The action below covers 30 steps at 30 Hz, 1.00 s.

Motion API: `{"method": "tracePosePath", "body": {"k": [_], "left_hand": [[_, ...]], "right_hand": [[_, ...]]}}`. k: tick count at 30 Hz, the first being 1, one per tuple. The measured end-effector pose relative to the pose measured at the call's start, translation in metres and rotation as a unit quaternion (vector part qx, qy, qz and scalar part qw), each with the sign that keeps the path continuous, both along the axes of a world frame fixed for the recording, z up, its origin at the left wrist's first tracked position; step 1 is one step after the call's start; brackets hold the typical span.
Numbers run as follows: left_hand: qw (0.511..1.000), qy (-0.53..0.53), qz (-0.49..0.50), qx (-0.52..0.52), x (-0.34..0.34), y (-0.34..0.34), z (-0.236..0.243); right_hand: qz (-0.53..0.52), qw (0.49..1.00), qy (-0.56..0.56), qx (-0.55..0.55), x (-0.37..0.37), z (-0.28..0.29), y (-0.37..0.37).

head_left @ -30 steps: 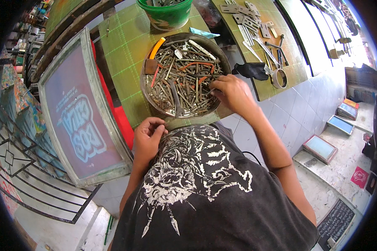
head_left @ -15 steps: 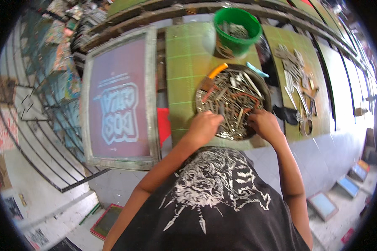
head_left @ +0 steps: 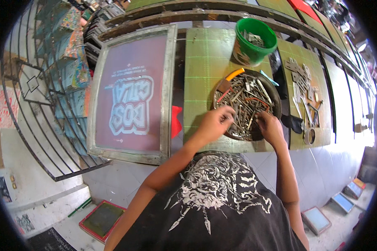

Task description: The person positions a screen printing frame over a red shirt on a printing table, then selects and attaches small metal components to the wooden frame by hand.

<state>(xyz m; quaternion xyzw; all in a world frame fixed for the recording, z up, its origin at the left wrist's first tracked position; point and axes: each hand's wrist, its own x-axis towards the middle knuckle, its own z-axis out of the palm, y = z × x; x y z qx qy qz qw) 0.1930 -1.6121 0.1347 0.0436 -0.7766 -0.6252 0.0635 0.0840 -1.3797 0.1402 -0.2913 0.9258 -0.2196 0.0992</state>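
Observation:
A round, dark-rimmed bowl [head_left: 277,100] on the green-topped table holds a heap of loose metal hardware [head_left: 244,98], apparently bolts and screws. My left hand [head_left: 217,122] hovers at the bowl's left rim, its fingers curled in toward the thumb; whatever they pinch, if anything, is too small to make out. Over the right side of the heap, my right hand [head_left: 270,125] has its fingertips bent down among the pieces. What those fingertips grip is hidden. A yellow-handled tool [head_left: 235,74] rests across the far left rim, and an orange-red strip [head_left: 257,100] lies on the heap.
Beyond the bowl stands a green bucket [head_left: 262,26] with metal pieces inside. Wrenches and other hand tools [head_left: 299,79] lie on the board to the right, near a tape roll [head_left: 309,137] and a black cloth-like item [head_left: 292,123]. A framed printing screen [head_left: 166,96] is at left.
My left hand has lifted slightly from the heap and turned, showing its curled fingers. My right hand stays in the bowl. The whole view has shifted, so the table appears further right.

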Motion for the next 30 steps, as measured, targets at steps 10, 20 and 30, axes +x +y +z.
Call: {"method": "tracePosePath", "body": {"k": [10,20,30], "left_hand": [[0.947,-0.052,0.106,0.3,0.068,-0.033,0.018],[0.931,-0.054,0.29,0.216,0.139,0.047,0.04],[0.841,0.043,0.409,0.352,0.219,0.088,0.035]], "right_hand": [[0.022,0.991,0.015,-0.129,0.034,0.037,-0.018],[0.173,0.915,-0.261,-0.256,0.116,0.043,-0.043],[0.21,0.796,-0.48,-0.302,0.175,0.025,-0.056]]}}
